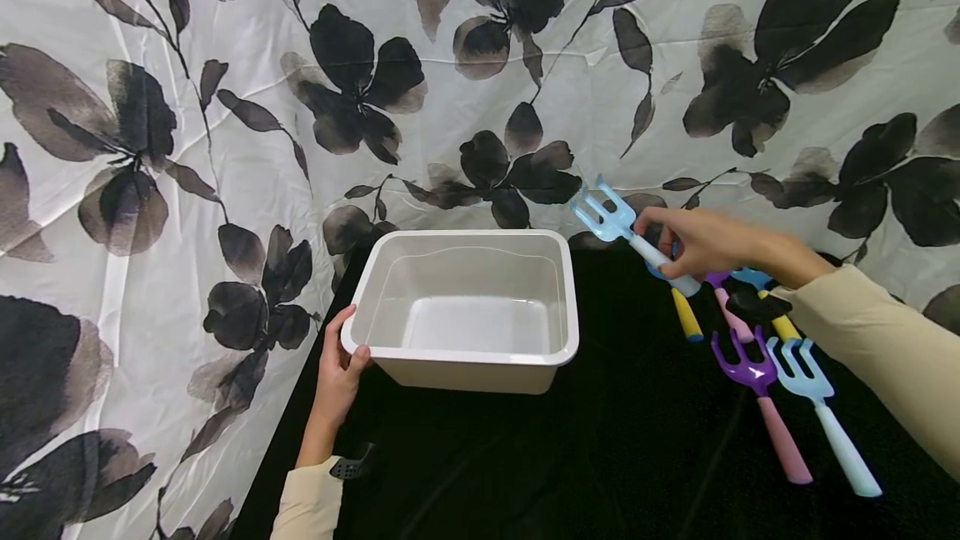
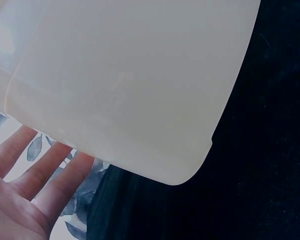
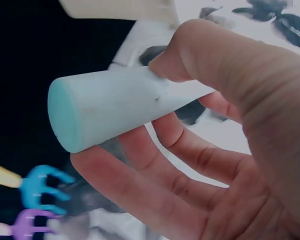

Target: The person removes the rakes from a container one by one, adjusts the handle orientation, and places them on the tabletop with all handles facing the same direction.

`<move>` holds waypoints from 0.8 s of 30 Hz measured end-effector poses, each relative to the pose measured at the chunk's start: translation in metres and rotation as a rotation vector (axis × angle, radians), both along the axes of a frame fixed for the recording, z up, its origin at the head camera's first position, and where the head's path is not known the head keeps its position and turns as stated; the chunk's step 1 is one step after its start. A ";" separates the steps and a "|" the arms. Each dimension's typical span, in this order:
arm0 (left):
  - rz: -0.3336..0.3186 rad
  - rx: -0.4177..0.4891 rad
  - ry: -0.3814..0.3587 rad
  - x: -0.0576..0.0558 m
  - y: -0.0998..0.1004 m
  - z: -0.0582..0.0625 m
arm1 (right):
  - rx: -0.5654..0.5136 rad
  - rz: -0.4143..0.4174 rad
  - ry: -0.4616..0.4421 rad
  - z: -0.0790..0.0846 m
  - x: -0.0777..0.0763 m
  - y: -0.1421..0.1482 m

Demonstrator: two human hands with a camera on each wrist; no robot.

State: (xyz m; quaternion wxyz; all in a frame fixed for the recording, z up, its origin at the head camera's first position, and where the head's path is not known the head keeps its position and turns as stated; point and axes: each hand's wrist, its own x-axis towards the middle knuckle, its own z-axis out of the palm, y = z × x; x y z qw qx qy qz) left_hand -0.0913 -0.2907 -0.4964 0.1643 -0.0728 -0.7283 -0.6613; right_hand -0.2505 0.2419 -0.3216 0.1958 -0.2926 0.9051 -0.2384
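A light blue hand fork (image 1: 609,215) is held up to the right of the white plastic tub (image 1: 480,373), tines toward the upper left. My right hand (image 1: 701,242) grips its pale handle (image 3: 105,105) between thumb and fingers, as the right wrist view shows closely. My left hand (image 1: 339,369) holds the tub's front left corner, thumb at the rim and fingers along the side. In the left wrist view the fingertips of the left hand (image 2: 45,185) meet the tub's edge. No objects show inside the tub.
On the black cloth (image 1: 480,465) at the right lie a purple fork with pink handle (image 1: 757,377), another light blue fork (image 1: 810,377), and more forks with yellow (image 1: 686,317) or pink handles, partly hidden by the right arm. A floral curtain (image 1: 450,107) hangs behind.
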 end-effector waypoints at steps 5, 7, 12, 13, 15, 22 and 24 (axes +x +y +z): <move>-0.017 0.006 0.001 0.002 -0.001 -0.001 | -0.069 -0.072 -0.071 -0.036 0.020 0.030; -0.017 0.003 0.000 0.002 -0.001 -0.001 | -0.087 -0.109 -0.095 -0.050 0.030 0.041; -0.019 0.017 0.004 0.001 -0.001 0.000 | -0.133 -0.208 -0.130 -0.086 0.053 0.061; -0.020 0.018 0.006 0.001 -0.001 0.000 | -0.148 -0.224 -0.134 -0.093 0.058 0.064; -0.022 0.019 0.010 0.001 -0.001 0.001 | -0.181 -0.252 -0.152 -0.106 0.068 0.069; 0.007 -0.002 -0.008 0.001 0.001 0.002 | -0.293 -0.402 -0.304 -0.143 0.109 0.073; 0.011 -0.004 -0.016 0.001 0.001 0.001 | -0.310 -0.427 -0.344 -0.151 0.120 0.074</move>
